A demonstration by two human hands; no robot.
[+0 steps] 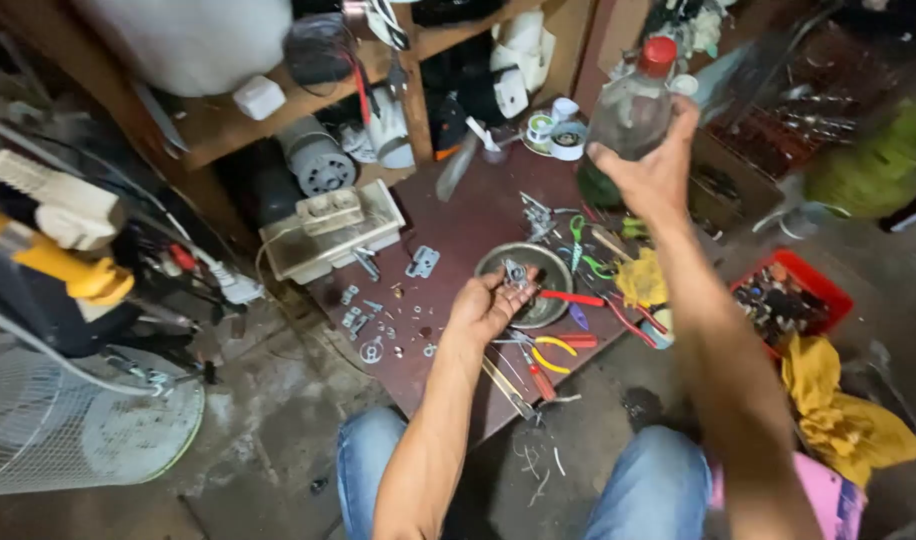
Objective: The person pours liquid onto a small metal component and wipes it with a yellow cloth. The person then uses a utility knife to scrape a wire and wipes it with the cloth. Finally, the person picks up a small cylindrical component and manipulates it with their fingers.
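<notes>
Over the dark red board on the workshop floor, two separate things are held at once. A small metal part is cradled in the left hand, whose fingers are curled loosely up around it just above the near rim of the shallow metal bowl; whether the part is pinched or merely resting on the fingertips cannot be told, since it is small and partly hidden. At about one o'clock from that hand, a clear plastic bottle with a red cap is gripped round its lower body by the right hand, fingers closed firmly, the bottle upright with a slight tilt and lifted clear of the board. The cap is seated, so the step in hand is judged to be the bringing of the bottle toward the part, not yet any pouring. Before liquid could be applied, the cap would have to be removed, which calls for a free hand, and the bottle mouth would have to be lowered toward seven o'clock, over the bowl. Red-handled pliers lie at three o'clock of the left hand, and loose hardware is scattered at nine o'clock.
</notes>
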